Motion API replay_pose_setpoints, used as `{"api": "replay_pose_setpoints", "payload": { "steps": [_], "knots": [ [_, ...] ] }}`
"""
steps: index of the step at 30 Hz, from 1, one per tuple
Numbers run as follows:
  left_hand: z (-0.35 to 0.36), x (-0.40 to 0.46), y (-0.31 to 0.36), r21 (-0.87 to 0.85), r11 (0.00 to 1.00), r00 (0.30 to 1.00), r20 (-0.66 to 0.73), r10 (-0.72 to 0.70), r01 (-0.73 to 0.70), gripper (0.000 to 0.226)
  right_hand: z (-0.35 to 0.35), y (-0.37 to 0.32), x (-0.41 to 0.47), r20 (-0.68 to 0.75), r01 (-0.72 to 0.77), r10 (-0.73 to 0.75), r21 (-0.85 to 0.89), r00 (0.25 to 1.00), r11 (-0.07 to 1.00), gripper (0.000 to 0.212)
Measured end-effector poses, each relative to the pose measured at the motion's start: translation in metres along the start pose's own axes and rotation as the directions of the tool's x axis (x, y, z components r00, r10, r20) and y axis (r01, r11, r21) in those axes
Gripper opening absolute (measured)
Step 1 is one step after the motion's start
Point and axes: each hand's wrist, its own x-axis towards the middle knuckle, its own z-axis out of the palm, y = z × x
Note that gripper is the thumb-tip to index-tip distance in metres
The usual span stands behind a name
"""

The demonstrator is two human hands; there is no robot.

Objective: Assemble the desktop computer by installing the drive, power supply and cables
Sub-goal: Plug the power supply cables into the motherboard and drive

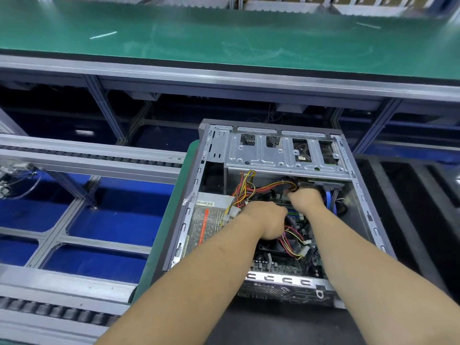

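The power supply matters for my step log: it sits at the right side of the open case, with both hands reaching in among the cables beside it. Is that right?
Not quite. The head view shows the power supply at the left side of the open case, not the right. The rest holds: the left hand and right hand both reach in among the cables beside it.

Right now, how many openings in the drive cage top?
4, in a row across the drive cage: far left, centre-left, centre-right, far right. None look hidden.
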Motion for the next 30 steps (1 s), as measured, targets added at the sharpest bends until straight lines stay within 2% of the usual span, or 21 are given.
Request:
{"api": "replay_pose_setpoints", "payload": {
  "steps": [2, 7, 10, 14, 17, 19, 24, 27, 30],
  "knots": [
    [0.000, 0.000, 0.000, 0.005, 1.000, 1.000, -0.004, 0.000, 0.000, 0.028, -0.001, -0.002, -0.003, 0.010, 0.024, -0.024, -0.021, 1.000, 0.999, 0.043],
    [0.001, 0.001, 0.000, 0.005, 1.000, 1.000, -0.011, 0.005, -0.004, 0.023, -0.001, -0.003, -0.007, -0.010, -0.048, 0.051, 0.182, 0.999, 0.982, 0.035],
    [0.001, 0.001, 0.000, 0.004, 1.000, 1.000, -0.010, 0.003, -0.003, 0.023, -0.001, -0.002, -0.011, 0.008, -0.063, 0.062, 0.187, 0.998, 0.980, 0.040],
    [0.001, 0.001, 0.000, 0.009, 1.000, 1.000, -0.019, -0.001, 0.001, 0.025, 0.003, 0.000, -0.015, 0.004, -0.005, 0.004, 0.210, 1.000, 0.978, 0.036],
    [0.002, 0.001, 0.001, 0.016, 1.000, 0.999, -0.038, -0.004, 0.005, 0.028, 0.006, 0.001, -0.019, -0.022, -0.018, 0.030, 0.420, 0.999, 0.907, 0.030],
    [0.003, 0.001, 0.000, 0.017, 1.000, 0.999, -0.038, -0.009, 0.010, 0.029, 0.007, 0.002, -0.019, -0.032, -0.031, 0.055, 0.507, 0.998, 0.861, 0.035],
    [0.003, 0.001, 0.000, 0.004, 1.000, 1.000, -0.027, -0.011, 0.011, 0.030, 0.006, 0.001, -0.025, -0.061, -0.006, 0.048, 0.555, 0.997, 0.832, 0.032],
    [0.002, 0.001, 0.000, -0.006, 1.000, 1.000, -0.020, -0.009, 0.009, 0.028, 0.006, 0.004, -0.027, -0.068, 0.008, 0.042, 0.604, 0.997, 0.797, 0.015],
    [0.003, 0.001, 0.000, -0.009, 1.000, 1.000, -0.014, -0.015, 0.015, 0.027, 0.006, 0.006, -0.028, -0.072, 0.000, 0.061, 0.643, 0.995, 0.766, 0.027]
  ]
}}
